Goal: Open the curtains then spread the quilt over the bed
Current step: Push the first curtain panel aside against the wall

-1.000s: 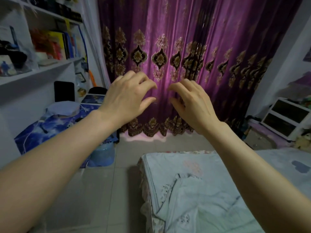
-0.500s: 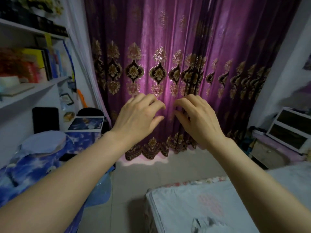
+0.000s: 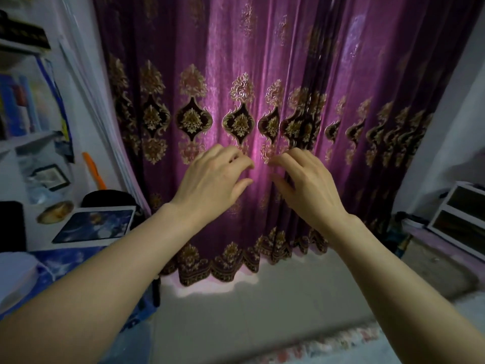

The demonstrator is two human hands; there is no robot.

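Purple curtains (image 3: 262, 61) with gold ornament hang drawn together across the window, their scalloped hem reaching the floor (image 3: 249, 311). Left hand (image 3: 212, 185) and right hand (image 3: 307, 185) are raised side by side before the middle folds. Each grip is wide, with fingers loosely curved, thumb apart and nothing held. Contact with the fabric cannot be told. A bed (image 3: 393, 345) edge shows at lower right. At left, a tablet (image 3: 94, 227) lies on the worktop (image 3: 39, 237) below a shelf (image 3: 29, 139).
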